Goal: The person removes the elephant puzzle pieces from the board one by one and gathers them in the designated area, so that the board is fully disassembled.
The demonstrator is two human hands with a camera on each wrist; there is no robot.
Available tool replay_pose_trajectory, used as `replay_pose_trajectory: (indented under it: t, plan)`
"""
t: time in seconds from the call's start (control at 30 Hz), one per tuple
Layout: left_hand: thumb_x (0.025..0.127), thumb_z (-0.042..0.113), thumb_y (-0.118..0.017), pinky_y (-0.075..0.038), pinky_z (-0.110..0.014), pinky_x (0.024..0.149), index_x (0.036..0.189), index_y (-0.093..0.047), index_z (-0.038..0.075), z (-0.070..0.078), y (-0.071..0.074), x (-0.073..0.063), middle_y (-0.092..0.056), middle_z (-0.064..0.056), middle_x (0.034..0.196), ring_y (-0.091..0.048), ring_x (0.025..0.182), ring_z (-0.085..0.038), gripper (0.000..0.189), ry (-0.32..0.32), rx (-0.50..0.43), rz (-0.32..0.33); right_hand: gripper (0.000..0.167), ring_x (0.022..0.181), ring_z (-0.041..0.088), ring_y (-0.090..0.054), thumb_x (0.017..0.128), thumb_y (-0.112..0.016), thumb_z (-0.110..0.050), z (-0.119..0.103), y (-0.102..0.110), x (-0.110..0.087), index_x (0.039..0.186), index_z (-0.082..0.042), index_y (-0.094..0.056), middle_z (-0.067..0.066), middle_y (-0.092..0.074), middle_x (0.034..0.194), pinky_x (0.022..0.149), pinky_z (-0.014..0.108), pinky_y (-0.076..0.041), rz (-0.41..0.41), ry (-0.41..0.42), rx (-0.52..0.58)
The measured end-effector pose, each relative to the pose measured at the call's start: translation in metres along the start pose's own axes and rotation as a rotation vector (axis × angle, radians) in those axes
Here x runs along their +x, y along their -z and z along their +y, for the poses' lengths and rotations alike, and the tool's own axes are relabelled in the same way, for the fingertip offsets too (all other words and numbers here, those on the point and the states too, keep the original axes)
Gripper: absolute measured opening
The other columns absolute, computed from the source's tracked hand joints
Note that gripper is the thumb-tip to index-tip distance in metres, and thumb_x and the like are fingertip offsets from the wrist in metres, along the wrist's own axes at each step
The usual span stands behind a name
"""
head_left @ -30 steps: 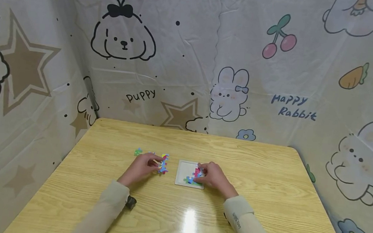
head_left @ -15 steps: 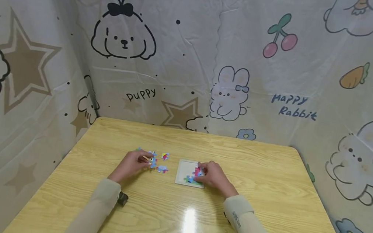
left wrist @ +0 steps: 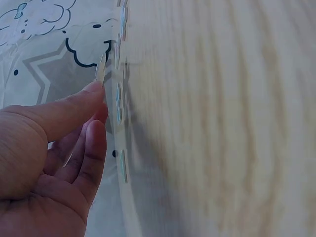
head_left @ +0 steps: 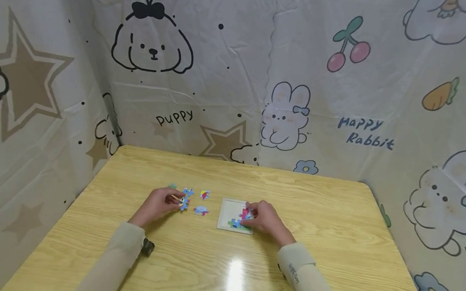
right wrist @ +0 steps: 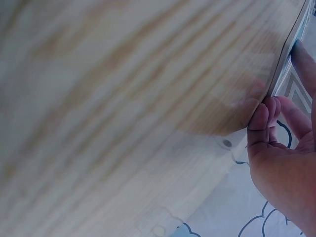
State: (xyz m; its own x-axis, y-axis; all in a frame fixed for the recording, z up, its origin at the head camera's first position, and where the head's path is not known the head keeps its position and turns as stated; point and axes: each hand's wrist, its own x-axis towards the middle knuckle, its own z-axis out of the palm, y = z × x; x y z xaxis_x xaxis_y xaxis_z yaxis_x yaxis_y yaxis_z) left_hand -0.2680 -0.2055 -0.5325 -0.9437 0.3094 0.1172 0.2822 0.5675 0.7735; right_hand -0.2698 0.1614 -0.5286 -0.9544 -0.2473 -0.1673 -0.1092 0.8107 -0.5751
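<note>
The left hand (head_left: 158, 205) closely pinches a jigsaw piece (head_left: 184, 203); the half-curled right hand (head_left: 265, 216) grips the puzzle tray (head_left: 230, 208) at three o'clock, presumably steadying it.

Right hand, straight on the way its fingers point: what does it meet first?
The tray, most likely: the right hand appears to touch its right edge. Puzzle pieces inside it would probably come next; fingertip height over them is unclear.
</note>
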Motion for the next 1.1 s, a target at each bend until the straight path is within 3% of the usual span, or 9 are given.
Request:
replay_pose_trajectory:
  t: [0.23,0.6,1.1]
  plan:
    - [0.089,-0.002,-0.078,-0.062,-0.031,0.082,0.120,-0.074,-0.001,-0.0024,0.0016,-0.0006,-0.074,-0.018,0.115,-0.074,0.095,-0.026,0.031,-0.005,0.018,-0.007,0.070,0.084,0.019,-0.046,0.082,-0.089,-0.035,0.0004,-0.0006,-0.0007,0.142,-0.009,-0.063,0.005,-0.052,0.085,0.069,0.030,-0.036,-0.002,-0.010,-0.012]
    - [0.089,0.001,-0.079,-0.061,-0.034,0.082,0.118,-0.076,0.002,-0.0020,0.0010,0.0007,-0.075,-0.014,0.115,-0.071,0.092,-0.020,0.029,0.046,0.087,-0.020,0.070,0.084,0.019,-0.045,0.082,-0.089,-0.034,0.0002,-0.0001,-0.0005,0.142,-0.009,-0.062,0.005,-0.052,0.085,0.069,0.030,-0.036,-0.006,0.000,-0.013]
    - [0.087,-0.002,-0.079,-0.059,-0.032,0.082,0.120,-0.074,-0.001,-0.0005,0.0024,0.0019,-0.075,-0.016,0.116,-0.068,0.091,-0.020,0.033,0.054,0.090,-0.034,0.071,0.085,0.018,-0.047,0.082,-0.089,-0.034,-0.0010,0.0009,-0.0002,0.143,-0.010,-0.062,0.004,-0.054,0.086,0.070,0.030,-0.038,-0.008,0.010,-0.010]
